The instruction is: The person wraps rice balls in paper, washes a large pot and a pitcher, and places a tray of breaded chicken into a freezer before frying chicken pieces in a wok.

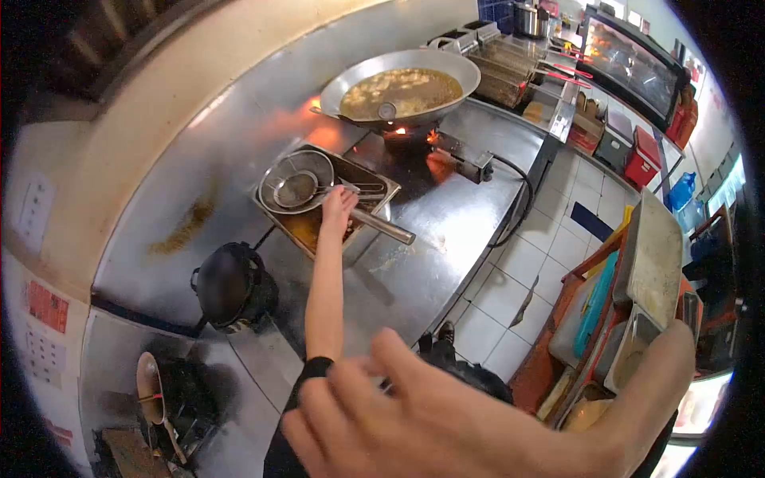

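My left hand (339,205) is closed around a handle at a round wire-mesh strainer (307,166). A smaller round mesh piece (295,190) lies inside its rim; which of the two handles my fingers grip is partly hidden. A thick metal handle (384,226) runs from beneath my hand to the right. Under the strainer sits a rectangular metal tray (386,179) with brownish liquid (305,229). Close to the camera, my right hand (470,406) is raised, thumb and fingers apart, holding nothing I can see.
Beyond the tray, a large wok (470,84) of bubbling oil sits over a lit burner (398,135). A dark pot (227,283) stands at left. Fryer baskets (502,72) are at the back. A shelf with metal pans (649,247) stands right, past the tiled floor (498,299).
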`<state>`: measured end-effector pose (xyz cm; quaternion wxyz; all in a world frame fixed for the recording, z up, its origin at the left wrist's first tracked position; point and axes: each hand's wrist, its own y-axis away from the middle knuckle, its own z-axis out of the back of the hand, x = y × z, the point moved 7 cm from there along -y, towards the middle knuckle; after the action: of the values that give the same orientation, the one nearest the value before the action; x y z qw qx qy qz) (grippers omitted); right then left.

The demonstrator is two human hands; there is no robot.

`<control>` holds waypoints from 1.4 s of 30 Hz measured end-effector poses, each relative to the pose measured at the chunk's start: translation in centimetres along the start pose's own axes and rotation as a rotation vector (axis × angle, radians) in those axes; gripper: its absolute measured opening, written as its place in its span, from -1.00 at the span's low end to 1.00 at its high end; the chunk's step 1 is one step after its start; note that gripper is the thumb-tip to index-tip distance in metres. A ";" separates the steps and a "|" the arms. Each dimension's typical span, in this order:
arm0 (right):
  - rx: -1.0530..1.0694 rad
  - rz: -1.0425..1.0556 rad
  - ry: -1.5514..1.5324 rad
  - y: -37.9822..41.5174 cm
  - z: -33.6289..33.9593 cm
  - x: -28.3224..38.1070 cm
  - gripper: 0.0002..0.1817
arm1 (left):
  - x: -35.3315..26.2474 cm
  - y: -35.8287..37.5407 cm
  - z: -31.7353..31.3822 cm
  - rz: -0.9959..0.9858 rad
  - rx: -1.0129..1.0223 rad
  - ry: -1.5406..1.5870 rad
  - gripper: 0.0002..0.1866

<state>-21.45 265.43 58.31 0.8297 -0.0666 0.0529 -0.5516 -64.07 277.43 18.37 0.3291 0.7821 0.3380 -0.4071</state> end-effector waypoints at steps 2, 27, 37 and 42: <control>-0.092 0.080 -0.016 -2.9 -3.0 -3.3 -0.82 | 0.9 -3.2 1.0 0.057 -0.101 -0.105 -0.40; -0.408 -1.200 -1.601 20.5 -52.1 -55.1 -0.68 | 6.3 -14.2 2.6 0.033 -0.679 0.225 -0.69; -0.379 -1.411 -1.699 16.0 -58.7 -60.3 -0.44 | 5.6 -17.9 8.6 -0.003 0.088 0.571 -0.67; -0.375 -1.440 -1.830 15.8 -59.5 -60.0 -0.48 | 1.9 -7.1 2.1 0.001 -0.531 0.386 -0.57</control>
<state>-39.88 323.75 -2.14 0.0337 -0.5729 -0.5313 -0.6232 -69.73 280.15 14.07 0.4515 0.7319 0.4883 -0.1487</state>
